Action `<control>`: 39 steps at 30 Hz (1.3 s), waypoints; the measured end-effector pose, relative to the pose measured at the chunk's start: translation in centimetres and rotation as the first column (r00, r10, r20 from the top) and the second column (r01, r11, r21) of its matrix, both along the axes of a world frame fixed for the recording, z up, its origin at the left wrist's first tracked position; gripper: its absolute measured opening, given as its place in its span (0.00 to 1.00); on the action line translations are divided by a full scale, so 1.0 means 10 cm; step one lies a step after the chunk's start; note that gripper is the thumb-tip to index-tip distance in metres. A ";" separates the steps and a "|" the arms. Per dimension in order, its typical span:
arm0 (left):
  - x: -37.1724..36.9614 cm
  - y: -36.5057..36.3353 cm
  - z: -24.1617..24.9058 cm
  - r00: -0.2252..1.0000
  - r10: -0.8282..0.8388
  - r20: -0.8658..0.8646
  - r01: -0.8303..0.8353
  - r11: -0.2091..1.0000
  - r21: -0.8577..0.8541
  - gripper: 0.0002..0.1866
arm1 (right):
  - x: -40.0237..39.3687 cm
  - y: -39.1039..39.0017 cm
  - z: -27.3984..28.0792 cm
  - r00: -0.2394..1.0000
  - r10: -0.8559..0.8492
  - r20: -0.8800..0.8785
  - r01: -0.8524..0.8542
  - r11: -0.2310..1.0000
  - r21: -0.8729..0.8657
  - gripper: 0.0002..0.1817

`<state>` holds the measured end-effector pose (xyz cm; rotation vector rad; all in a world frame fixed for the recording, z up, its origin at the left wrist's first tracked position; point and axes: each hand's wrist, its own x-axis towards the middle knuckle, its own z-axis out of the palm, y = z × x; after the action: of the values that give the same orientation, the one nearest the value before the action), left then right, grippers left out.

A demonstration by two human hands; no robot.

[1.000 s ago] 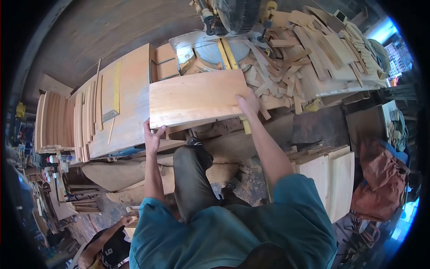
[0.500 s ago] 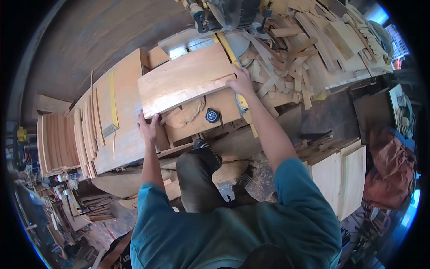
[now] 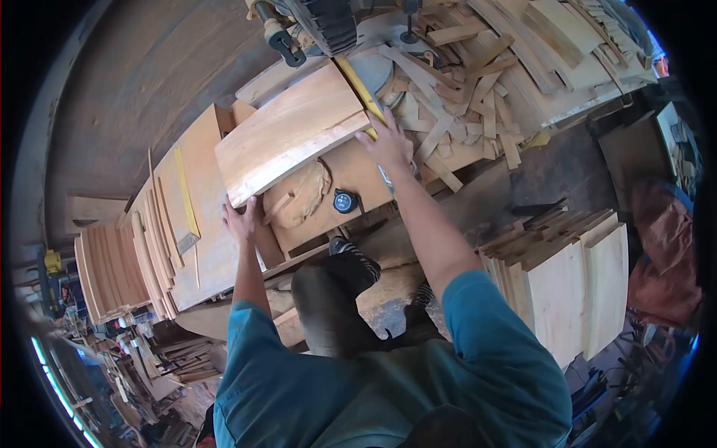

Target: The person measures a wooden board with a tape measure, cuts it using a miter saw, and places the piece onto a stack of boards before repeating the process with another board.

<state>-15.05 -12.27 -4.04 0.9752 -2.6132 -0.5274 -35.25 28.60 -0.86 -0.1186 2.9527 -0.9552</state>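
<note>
Board (image 3: 287,127) lies just ahead of both hands, on the far side from the person, its long axis slanting: L end nearer the body, R end farther off, toward the saw (image 3: 328,26). L hand (image 3: 240,219) is at the near L corner, thumb & fingers either side of it, looks clamped on the wood. R hand (image 3: 390,145) is at the near R corner, fingers spread, thumb by the near edge; can't tell if it's actually gripping or only steadying. Neither hand is clearly nearer: each has its own end, w/ the board's length b/w them

Next out, the yellow strip (image 3: 358,89) runs along the R end, close by the R fingers, approx crosswise to the long axis. Tape measure (image 3: 344,200) sits on the counter (image 3: 299,237), b/w the hands, on the body side of the board. Further L, a yellow-bladed square (image 3: 187,205) & thin wood strips (image 3: 159,224); further R, past the R hand, a heap of offcuts (image 3: 463,104). Stacked boards (image 3: 571,287) stand lower R, well apart from the counter
</note>
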 end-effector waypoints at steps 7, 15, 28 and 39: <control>-0.19 -0.02 0.00 1.000 0.022 0.002 -0.021 0.999 -0.050 0.56 | -0.13 -0.02 0.16 0.994 -0.017 0.111 0.018 1.000 0.001 0.37; -0.20 -0.10 -0.04 1.000 0.015 0.013 -0.013 0.996 -0.087 0.56 | -0.12 -0.07 0.07 0.999 -0.039 0.015 0.039 0.998 0.051 0.36; -0.21 -0.10 -0.01 1.000 -0.002 0.020 0.004 0.998 -0.065 0.56 | -0.13 -0.05 0.13 0.996 -0.068 0.050 0.069 0.998 -0.004 0.35; -0.18 -0.14 -0.06 0.999 -0.030 0.012 0.031 0.998 -0.061 0.54 | -0.14 -0.07 0.12 0.992 -0.091 0.084 0.091 0.996 0.008 0.33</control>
<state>-16.89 -13.63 -4.65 0.9232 -2.6416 -0.4480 -36.61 27.88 0.30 0.0553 2.9047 -0.9396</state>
